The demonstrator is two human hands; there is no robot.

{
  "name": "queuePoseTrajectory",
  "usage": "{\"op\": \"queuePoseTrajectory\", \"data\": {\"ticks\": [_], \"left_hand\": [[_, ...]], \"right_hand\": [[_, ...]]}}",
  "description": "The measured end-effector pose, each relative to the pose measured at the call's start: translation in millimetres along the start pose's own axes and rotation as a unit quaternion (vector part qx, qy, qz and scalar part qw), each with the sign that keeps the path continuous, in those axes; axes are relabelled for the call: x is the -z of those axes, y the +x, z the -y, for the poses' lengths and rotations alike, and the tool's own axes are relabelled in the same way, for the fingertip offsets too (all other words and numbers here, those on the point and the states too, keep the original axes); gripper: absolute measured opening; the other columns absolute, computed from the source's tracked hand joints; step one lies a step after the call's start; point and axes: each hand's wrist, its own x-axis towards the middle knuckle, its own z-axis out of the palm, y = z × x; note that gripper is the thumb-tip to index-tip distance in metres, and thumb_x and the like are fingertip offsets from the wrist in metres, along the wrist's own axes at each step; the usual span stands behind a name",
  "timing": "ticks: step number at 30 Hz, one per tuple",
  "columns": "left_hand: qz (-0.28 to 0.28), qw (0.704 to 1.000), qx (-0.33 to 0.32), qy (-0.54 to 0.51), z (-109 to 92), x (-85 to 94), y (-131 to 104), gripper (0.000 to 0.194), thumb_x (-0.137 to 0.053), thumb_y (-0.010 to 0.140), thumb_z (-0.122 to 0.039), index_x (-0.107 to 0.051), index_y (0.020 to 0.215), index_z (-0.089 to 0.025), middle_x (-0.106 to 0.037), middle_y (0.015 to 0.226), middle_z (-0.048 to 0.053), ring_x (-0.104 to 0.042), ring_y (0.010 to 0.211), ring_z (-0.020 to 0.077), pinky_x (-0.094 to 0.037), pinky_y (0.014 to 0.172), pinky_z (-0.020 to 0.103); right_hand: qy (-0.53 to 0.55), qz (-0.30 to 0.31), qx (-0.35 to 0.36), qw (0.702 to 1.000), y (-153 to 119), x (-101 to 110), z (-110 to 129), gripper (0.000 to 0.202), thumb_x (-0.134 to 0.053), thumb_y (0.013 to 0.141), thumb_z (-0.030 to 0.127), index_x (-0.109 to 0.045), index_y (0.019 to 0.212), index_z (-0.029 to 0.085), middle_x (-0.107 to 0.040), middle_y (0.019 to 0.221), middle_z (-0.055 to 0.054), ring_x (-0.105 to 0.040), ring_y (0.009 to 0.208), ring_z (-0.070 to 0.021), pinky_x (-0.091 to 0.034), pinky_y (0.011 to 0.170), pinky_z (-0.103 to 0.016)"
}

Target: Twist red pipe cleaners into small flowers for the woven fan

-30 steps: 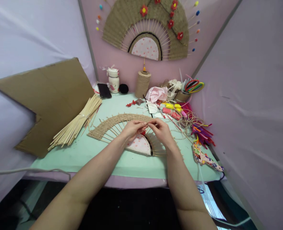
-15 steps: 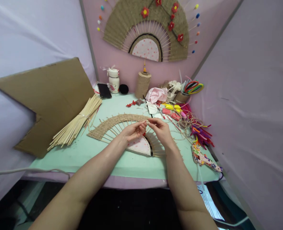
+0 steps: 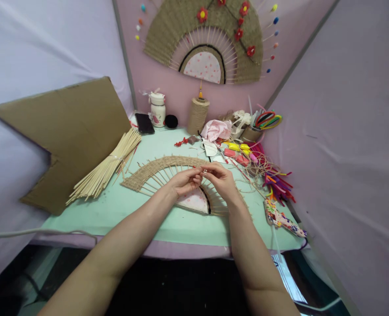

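My left hand (image 3: 188, 181) and my right hand (image 3: 218, 176) meet fingertip to fingertip above a half-round woven fan (image 3: 163, 166) lying on the table. Both are closed in a pinch around something tiny, with a bit of red and a pale speck showing between the fingers; its kind is too small to tell. The fan has thin stick ribs, a band of twine weaving along its outer arc, and a white half-disc with pink dots (image 3: 194, 202) edged in black. My hands and right forearm cover part of its right side.
A bundle of sticks (image 3: 105, 169) leans by cut cardboard (image 3: 72, 131) at left. Behind stand a bottle (image 3: 157, 109) and a twine spool (image 3: 198, 116). Pipe cleaners (image 3: 278, 186), yellow and pink clay packs (image 3: 234, 147) and a patterned glue gun (image 3: 282, 219) lie right. A finished fan (image 3: 163, 39) hangs behind.
My fingers have shifted slightly around the tiny thing, and the red bit now shows above my left fingertips instead of below. The view has moved a little; the table items stay put.
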Motion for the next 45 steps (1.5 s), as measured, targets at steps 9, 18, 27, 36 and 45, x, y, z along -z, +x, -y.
{"op": "queuePoseTrajectory", "data": {"ticks": [9,18,27,36,45], "left_hand": [[0.014,0.989,-0.096,0.114,9,1.8,4,0.011,-0.072,0.069,-0.009,-0.061,0.07,-0.008,-0.05,0.059,-0.002,-0.043,0.05,0.0016,-0.034,0.046,0.011],[0.06,0.948,-0.048,0.308,2,2.0,-4,0.023,-0.079,0.059,-0.024,-0.062,0.064,-0.01,-0.052,0.054,-0.003,-0.043,0.051,0.0041,-0.029,0.05,0.018],[0.005,0.951,-0.137,0.277,7,2.2,1,0.032,-0.083,0.055,-0.033,-0.068,0.071,-0.01,-0.056,0.056,-0.002,-0.044,0.05,0.0039,-0.031,0.049,0.019],[-0.062,0.939,-0.267,0.206,19,5.8,10,0.031,-0.082,0.055,-0.033,-0.072,0.074,-0.011,-0.061,0.06,0.0,-0.045,0.051,0.0052,-0.033,0.049,0.02],[-0.051,0.95,-0.238,0.197,23,-0.7,6,0.026,-0.08,0.058,-0.031,-0.068,0.07,-0.011,-0.055,0.055,-0.001,-0.044,0.049,0.0054,-0.032,0.048,0.02]], "right_hand": [[-0.023,-0.064,-0.006,0.998,2,-2,1,0.014,-0.064,0.08,0.035,-0.068,0.078,0.022,-0.064,0.081,-0.004,-0.058,0.08,-0.0175,-0.047,0.076,-0.032],[0.23,0.099,-0.239,0.938,0,12,-1,0.034,-0.078,0.062,0.047,-0.062,0.075,0.021,-0.063,0.073,0.001,-0.059,0.069,-0.0138,-0.047,0.064,-0.027],[0.226,0.039,-0.218,0.949,3,8,-2,0.04,-0.071,0.07,0.052,-0.064,0.096,0.023,-0.062,0.079,0.0,-0.055,0.066,-0.0113,-0.045,0.058,-0.024],[0.097,-0.072,-0.156,0.98,4,-4,-13,0.028,-0.075,0.066,0.04,-0.071,0.085,0.019,-0.064,0.073,0.001,-0.049,0.06,-0.0106,-0.04,0.057,-0.025],[0.057,-0.122,-0.096,0.986,3,-10,-15,0.023,-0.069,0.071,0.04,-0.069,0.08,0.018,-0.063,0.073,0.0,-0.051,0.063,-0.0116,-0.041,0.061,-0.026]]}}
